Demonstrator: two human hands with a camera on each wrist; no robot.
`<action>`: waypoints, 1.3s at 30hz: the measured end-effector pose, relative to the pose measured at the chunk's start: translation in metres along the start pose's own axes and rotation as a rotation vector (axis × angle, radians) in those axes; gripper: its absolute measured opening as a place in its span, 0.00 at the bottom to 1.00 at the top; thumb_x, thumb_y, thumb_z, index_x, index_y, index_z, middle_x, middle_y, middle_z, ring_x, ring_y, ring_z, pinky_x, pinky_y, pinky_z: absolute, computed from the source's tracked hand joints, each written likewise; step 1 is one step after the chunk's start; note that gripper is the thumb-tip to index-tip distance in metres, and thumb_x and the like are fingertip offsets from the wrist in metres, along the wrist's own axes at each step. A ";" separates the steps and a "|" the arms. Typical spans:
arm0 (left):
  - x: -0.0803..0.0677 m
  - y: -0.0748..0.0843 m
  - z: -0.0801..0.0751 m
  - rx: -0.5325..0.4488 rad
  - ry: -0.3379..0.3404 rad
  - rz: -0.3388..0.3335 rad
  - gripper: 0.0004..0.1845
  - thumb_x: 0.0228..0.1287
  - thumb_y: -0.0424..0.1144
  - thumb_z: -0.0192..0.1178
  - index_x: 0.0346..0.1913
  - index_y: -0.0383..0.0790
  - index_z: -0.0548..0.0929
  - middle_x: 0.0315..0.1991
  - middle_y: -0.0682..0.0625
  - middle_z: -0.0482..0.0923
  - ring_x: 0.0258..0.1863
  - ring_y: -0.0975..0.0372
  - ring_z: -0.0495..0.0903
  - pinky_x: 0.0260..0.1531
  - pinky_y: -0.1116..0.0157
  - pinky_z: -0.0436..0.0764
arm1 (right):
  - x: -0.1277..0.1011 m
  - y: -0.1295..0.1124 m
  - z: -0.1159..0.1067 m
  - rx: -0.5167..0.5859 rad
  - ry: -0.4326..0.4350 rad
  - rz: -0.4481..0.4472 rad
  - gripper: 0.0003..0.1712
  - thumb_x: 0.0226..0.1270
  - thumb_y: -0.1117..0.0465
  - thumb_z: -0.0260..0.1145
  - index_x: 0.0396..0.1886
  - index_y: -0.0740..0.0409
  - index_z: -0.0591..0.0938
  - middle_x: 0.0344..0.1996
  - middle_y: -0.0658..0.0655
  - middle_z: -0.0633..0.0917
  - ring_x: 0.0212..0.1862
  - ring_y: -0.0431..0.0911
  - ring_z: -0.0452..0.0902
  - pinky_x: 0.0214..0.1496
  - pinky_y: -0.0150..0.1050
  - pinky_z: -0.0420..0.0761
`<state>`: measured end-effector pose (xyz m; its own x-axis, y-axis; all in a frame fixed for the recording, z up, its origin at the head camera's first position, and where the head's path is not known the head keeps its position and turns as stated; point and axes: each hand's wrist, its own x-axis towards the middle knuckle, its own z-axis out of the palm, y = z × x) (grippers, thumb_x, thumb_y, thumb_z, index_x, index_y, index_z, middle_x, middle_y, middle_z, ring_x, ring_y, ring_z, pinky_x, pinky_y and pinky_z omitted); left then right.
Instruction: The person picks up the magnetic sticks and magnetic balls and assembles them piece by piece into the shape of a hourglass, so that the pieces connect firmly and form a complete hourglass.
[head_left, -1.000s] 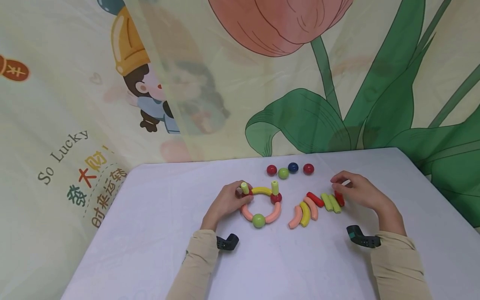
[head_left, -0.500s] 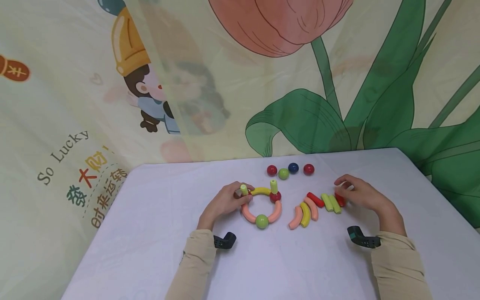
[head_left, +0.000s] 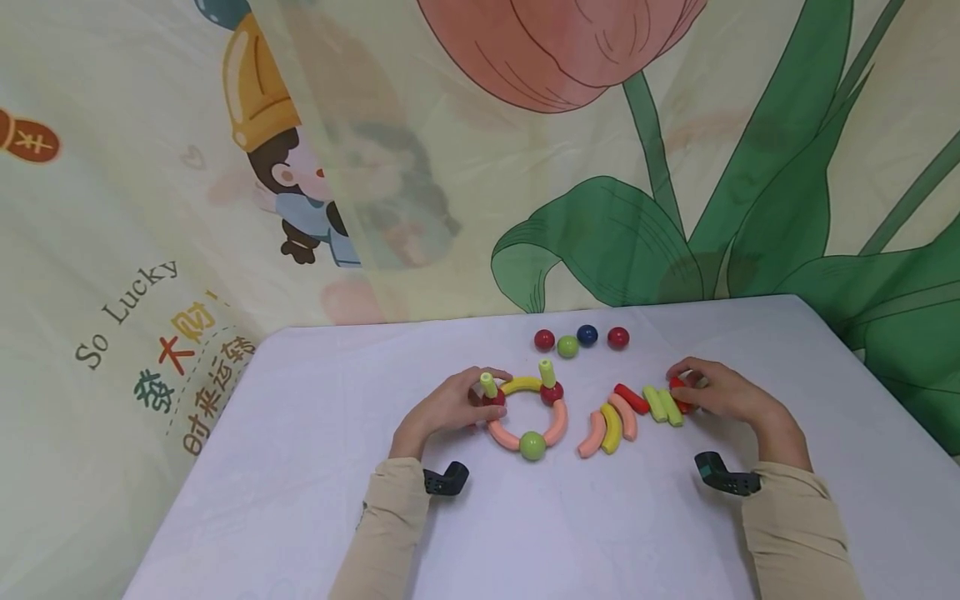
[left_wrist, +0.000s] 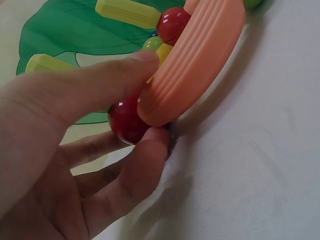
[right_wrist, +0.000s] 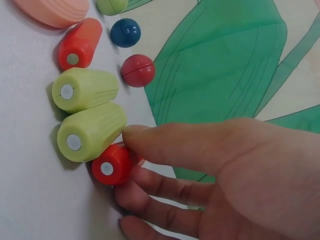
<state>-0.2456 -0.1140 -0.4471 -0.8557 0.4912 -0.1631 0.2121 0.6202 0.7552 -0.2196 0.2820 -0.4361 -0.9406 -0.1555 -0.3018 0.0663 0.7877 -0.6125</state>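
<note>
While the left hand (head_left: 441, 405) pinches a red ball (left_wrist: 125, 121) in the ring (head_left: 557, 422), the right hand (head_left: 729, 390) grips a red stick (right_wrist: 111, 164) beside green sticks (right_wrist: 92, 133); a sideways lift could scatter them.

In the left wrist view, the left hand (head_left: 448, 405) and a pink curved piece (left_wrist: 197, 65) hide parts of a red ball (left_wrist: 124, 123); the pink curved piece runs past the top edge. In the right wrist view, the right hand (head_left: 723, 390) partly hides a red stick (right_wrist: 114, 163). In the head view, the bottom edge cuts off both tan sleeves (head_left: 386, 525).
</note>
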 end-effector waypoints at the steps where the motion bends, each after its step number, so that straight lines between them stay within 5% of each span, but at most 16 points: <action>1: -0.001 0.000 0.000 -0.006 -0.014 -0.001 0.24 0.57 0.46 0.67 0.58 0.57 0.75 0.45 0.53 0.77 0.33 0.61 0.77 0.31 0.65 0.79 | 0.000 0.000 0.000 0.000 -0.003 -0.002 0.23 0.66 0.55 0.60 0.55 0.63 0.71 0.45 0.68 0.75 0.41 0.51 0.72 0.40 0.40 0.79; 10: -0.003 0.002 -0.002 -0.002 -0.091 -0.042 0.28 0.54 0.49 0.68 0.59 0.57 0.73 0.39 0.52 0.77 0.27 0.61 0.79 0.32 0.65 0.80 | 0.000 -0.002 0.000 0.030 0.048 -0.011 0.21 0.66 0.60 0.59 0.56 0.63 0.68 0.51 0.72 0.72 0.48 0.60 0.73 0.43 0.46 0.81; 14: -0.005 0.001 -0.004 0.049 -0.115 -0.034 0.30 0.53 0.52 0.68 0.61 0.61 0.72 0.40 0.53 0.76 0.33 0.61 0.78 0.36 0.65 0.78 | 0.002 -0.002 -0.001 0.055 0.071 0.004 0.22 0.66 0.60 0.58 0.57 0.63 0.66 0.54 0.73 0.70 0.52 0.64 0.71 0.44 0.47 0.81; 22: -0.007 -0.002 -0.006 0.113 -0.148 0.033 0.35 0.51 0.51 0.70 0.64 0.60 0.71 0.40 0.54 0.71 0.38 0.60 0.72 0.40 0.65 0.72 | 0.000 -0.007 -0.004 0.085 0.147 -0.058 0.28 0.66 0.58 0.59 0.62 0.62 0.62 0.55 0.70 0.71 0.54 0.63 0.68 0.45 0.49 0.80; 39: -0.002 -0.001 0.000 0.090 -0.134 -0.001 0.37 0.47 0.53 0.72 0.62 0.64 0.68 0.40 0.53 0.71 0.36 0.59 0.71 0.35 0.65 0.72 | 0.002 -0.038 0.008 0.086 0.163 -0.229 0.26 0.66 0.57 0.62 0.60 0.59 0.67 0.51 0.62 0.75 0.53 0.56 0.71 0.45 0.43 0.81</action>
<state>-0.2440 -0.1158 -0.4477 -0.7867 0.5637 -0.2516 0.2576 0.6702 0.6960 -0.2215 0.2465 -0.4194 -0.9750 -0.2199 -0.0314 -0.1323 0.6885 -0.7131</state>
